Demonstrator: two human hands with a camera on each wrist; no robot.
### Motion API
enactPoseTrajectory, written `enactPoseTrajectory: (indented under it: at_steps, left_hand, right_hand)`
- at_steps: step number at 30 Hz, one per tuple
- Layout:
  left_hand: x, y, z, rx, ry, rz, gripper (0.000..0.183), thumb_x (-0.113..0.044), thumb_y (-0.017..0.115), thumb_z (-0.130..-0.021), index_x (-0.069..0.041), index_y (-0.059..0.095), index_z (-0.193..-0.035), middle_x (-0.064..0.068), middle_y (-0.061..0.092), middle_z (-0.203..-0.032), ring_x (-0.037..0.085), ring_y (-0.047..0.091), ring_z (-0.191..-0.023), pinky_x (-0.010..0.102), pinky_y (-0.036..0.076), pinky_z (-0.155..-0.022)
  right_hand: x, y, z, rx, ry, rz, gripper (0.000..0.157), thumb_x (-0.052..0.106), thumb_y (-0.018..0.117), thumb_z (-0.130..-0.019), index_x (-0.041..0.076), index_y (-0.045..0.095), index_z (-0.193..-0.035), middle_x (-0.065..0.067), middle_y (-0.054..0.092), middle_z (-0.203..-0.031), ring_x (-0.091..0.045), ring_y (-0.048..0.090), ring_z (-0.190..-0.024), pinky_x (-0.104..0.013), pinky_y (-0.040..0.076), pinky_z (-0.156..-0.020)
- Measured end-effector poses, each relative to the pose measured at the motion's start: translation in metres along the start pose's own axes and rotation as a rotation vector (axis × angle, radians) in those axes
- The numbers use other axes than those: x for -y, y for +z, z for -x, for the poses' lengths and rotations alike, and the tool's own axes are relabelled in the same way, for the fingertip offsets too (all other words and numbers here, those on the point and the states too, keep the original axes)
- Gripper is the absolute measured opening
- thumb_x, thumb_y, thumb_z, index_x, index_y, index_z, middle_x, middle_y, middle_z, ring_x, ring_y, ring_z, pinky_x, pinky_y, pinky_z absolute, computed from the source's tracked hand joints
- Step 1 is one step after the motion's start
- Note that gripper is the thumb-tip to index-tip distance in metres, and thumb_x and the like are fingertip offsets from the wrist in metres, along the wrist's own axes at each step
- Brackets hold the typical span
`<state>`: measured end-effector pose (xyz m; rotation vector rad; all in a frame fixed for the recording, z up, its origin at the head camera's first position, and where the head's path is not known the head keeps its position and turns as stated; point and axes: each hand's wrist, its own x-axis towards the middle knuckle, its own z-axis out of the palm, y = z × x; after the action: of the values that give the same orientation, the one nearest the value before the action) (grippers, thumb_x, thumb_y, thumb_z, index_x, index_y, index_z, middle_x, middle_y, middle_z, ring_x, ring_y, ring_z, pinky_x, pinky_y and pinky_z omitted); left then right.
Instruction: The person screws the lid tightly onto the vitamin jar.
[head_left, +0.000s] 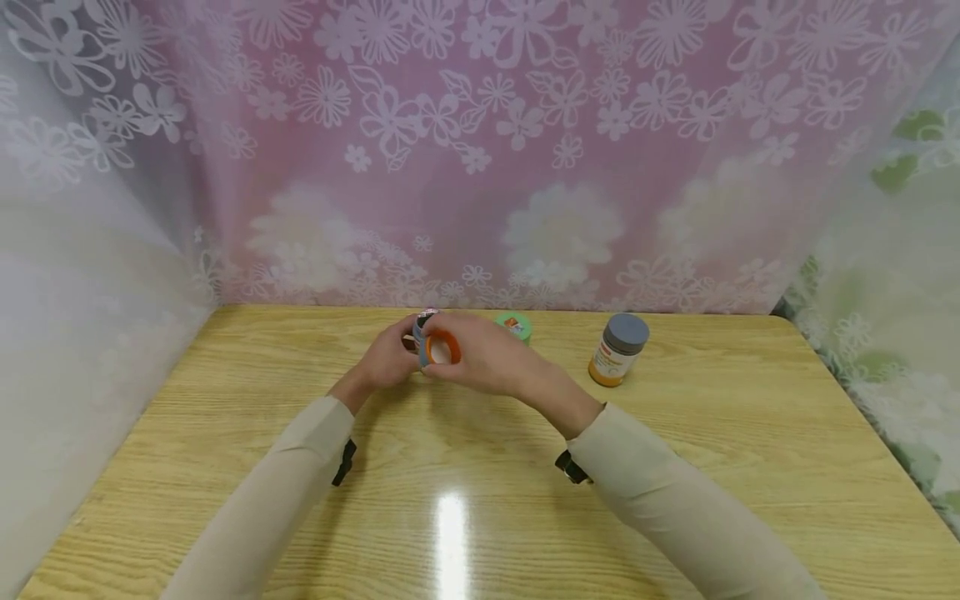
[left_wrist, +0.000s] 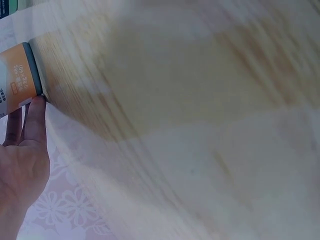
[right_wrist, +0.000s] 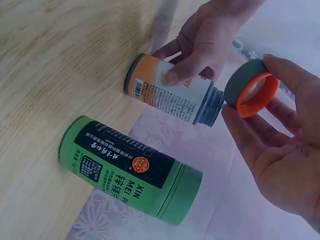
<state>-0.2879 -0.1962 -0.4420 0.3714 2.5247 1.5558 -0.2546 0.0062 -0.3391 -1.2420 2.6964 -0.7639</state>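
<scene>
My left hand grips a supplement bottle with an orange and white label and a dark grey neck. In the right wrist view the bottle stands on the wood, its neck uncovered. My right hand pinches the bottle's round cap, grey outside and orange inside, between thumb and fingers. The cap is off the bottle, tilted beside the neck with its orange inside showing. In the head view my hands and the cap hide most of the bottle. Fingers of the left hand lie along the bottle's lower part in the left wrist view.
A green canister with a dark label stands beside the bottle, partly behind my right hand in the head view. Farther right on the wooden table is a grey-lidded jar. A floral curtain borders the table's back edge.
</scene>
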Motion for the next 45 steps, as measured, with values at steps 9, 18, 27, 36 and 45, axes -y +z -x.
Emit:
enactPoseTrajectory:
  at_steps: [9, 18, 27, 36, 45]
  left_hand:
    - [0.0, 0.001, 0.0, 0.013, -0.001, 0.032, 0.059, -0.016, 0.072, -0.088, -0.013, 0.045, -0.14, 0.01, 0.054, -0.121, 0.025, 0.06, -0.098, 0.034, 0.052, -0.074]
    - [-0.02, -0.001, 0.009, 0.024, 0.002, 0.044, 0.056, -0.014, 0.073, -0.086, -0.006, 0.049, -0.135, 0.016, 0.056, -0.118, 0.029, 0.061, -0.1, 0.036, 0.053, -0.075]
    - [-0.007, 0.001, 0.002, 0.006, -0.009, 0.027, 0.057, -0.018, 0.074, -0.086, -0.012, 0.048, -0.136, 0.012, 0.055, -0.119, 0.026, 0.06, -0.099, 0.035, 0.052, -0.076]
    - [0.002, 0.002, -0.002, -0.009, 0.001, 0.025, 0.059, -0.021, 0.075, -0.085, -0.013, 0.049, -0.137, 0.011, 0.055, -0.123, 0.028, 0.058, -0.103, 0.039, 0.051, -0.082]
    - [0.004, 0.002, -0.001, -0.003, -0.005, 0.05, 0.061, -0.018, 0.075, -0.085, -0.015, 0.046, -0.138, 0.01, 0.058, -0.118, 0.026, 0.062, -0.098, 0.037, 0.053, -0.075]
  right_hand:
    - [-0.005, 0.002, -0.005, -0.154, 0.086, -0.108, 0.042, 0.031, 0.071, -0.087, 0.014, 0.057, -0.123, 0.003, 0.058, -0.115, -0.011, 0.056, -0.095, -0.025, 0.049, -0.077]
    - [-0.019, 0.007, -0.01, -0.273, 0.082, -0.212, 0.056, 0.031, 0.068, -0.09, 0.018, 0.047, -0.141, -0.003, 0.051, -0.126, -0.016, 0.054, -0.108, -0.028, 0.048, -0.09]
    - [-0.025, 0.014, -0.015, -0.335, 0.078, -0.254, 0.045, 0.027, 0.068, -0.09, 0.011, 0.055, -0.13, -0.007, 0.049, -0.125, -0.018, 0.055, -0.104, -0.031, 0.049, -0.09]
    - [-0.029, 0.013, -0.019, -0.412, 0.06, -0.33, 0.041, 0.024, 0.069, -0.089, 0.009, 0.054, -0.124, -0.003, 0.05, -0.116, -0.016, 0.054, -0.104, -0.033, 0.047, -0.093]
    - [-0.027, 0.019, -0.02, -0.437, 0.082, -0.399, 0.03, 0.021, 0.072, -0.087, 0.009, 0.052, -0.107, -0.003, 0.055, -0.113, -0.016, 0.058, -0.108, -0.023, 0.045, -0.092]
